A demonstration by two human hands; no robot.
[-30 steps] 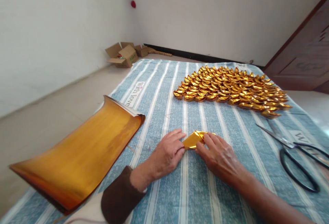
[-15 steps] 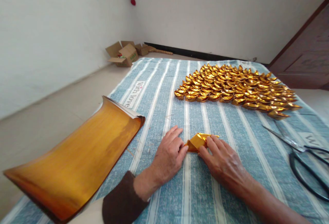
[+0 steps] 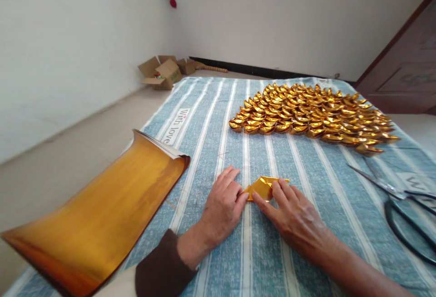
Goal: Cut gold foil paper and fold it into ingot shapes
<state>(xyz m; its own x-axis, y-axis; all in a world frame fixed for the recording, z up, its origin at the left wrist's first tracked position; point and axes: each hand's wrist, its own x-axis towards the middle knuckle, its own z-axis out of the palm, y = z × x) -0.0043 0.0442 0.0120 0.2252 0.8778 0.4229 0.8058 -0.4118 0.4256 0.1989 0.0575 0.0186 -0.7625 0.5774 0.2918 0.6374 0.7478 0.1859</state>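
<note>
A small piece of folded gold foil paper (image 3: 261, 185) lies on the striped cloth between my hands. My left hand (image 3: 223, 201) holds its left tip between thumb and forefinger, the other fingers resting on the cloth. My right hand (image 3: 294, 208) has its fingers bent over the right end of the paper, while its thumb reaches left and presses along the lower edge. Part of the paper is hidden under the right fingers. Beyond my hands, many gold paper ingots (image 3: 306, 115) stand packed in rows.
A stack of large gold foil sheets (image 3: 102, 206) lies at the left, curled at its ends. Black-handled scissors (image 3: 391, 192) lie partly spread at the right. The blue and white striped cloth (image 3: 204, 142) covers the table. An open cardboard box (image 3: 165, 76) stands on the floor behind.
My right thumb has moved left along the paper, and the lower flap now appears pressed flatter and brighter. My left hand keeps its hold on the tip. The view has shifted slightly.
</note>
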